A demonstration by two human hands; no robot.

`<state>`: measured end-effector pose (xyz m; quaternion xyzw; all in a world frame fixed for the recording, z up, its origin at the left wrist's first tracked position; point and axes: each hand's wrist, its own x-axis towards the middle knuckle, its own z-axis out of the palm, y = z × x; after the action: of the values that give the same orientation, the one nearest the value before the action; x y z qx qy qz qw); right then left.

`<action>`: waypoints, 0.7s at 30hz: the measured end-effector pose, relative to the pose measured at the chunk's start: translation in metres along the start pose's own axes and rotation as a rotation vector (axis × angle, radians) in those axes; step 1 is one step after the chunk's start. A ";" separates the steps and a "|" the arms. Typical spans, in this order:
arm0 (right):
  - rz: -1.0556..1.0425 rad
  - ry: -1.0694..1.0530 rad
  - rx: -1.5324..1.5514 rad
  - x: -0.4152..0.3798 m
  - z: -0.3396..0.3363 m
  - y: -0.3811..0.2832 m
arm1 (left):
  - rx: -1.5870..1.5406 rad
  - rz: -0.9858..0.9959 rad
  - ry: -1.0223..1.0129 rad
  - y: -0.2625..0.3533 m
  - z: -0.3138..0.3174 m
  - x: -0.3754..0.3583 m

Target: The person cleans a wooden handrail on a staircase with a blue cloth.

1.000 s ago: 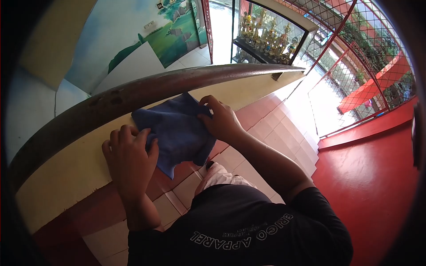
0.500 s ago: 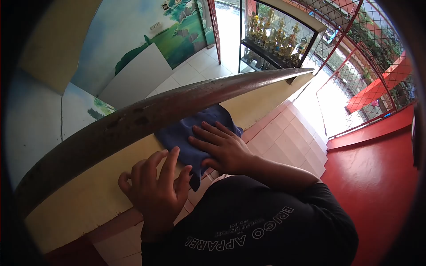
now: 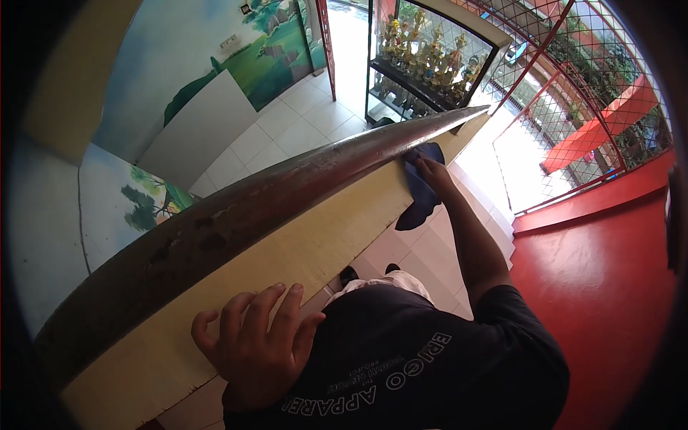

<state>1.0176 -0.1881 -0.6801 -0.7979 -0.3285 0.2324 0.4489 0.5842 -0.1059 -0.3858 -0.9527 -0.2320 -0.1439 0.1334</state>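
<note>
A dark blue cloth hangs against the side of the long brown handrail, toward its far end. My right hand grips it there with the arm stretched out, and part of the cloth droops below over the yellow wall. Nearer to me, my left hand is held up before the wall with its fingers apart and slightly curled. It holds nothing and is away from the cloth. Dark worn patches mark the near part of the rail.
A glass cabinet full of trophies stands beyond the rail's far end. On the right are a red mesh grille and a red floor. Pink tiled steps lie below the wall. A painted wall rises across the rail.
My right hand has moved away along the rail toward its far end, taking the blue cloth with it and closing on it. My left hand stays raised in nearly the same place.
</note>
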 end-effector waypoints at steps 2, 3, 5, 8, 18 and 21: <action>0.060 0.002 0.057 0.002 0.005 0.013 | 0.013 0.024 0.037 0.001 0.002 0.000; 0.087 0.004 0.084 0.003 0.006 0.011 | 0.019 0.034 0.057 0.003 0.003 0.001; -0.125 -0.058 -0.038 -0.030 0.014 -0.043 | 0.012 0.078 0.135 0.004 0.006 -0.002; -0.413 -0.209 -0.107 -0.083 0.025 -0.116 | 0.004 0.118 0.297 -0.001 0.012 -0.002; -0.407 -0.168 -0.193 -0.006 -0.017 -0.031 | 0.262 0.015 0.295 0.015 0.026 0.019; -0.242 -0.102 -0.367 0.033 -0.039 0.039 | 0.272 -0.013 0.303 0.010 0.030 0.011</action>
<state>1.0778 -0.2005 -0.6976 -0.8081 -0.4809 0.1531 0.3038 0.6043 -0.1002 -0.4122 -0.8919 -0.2325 -0.2537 0.2935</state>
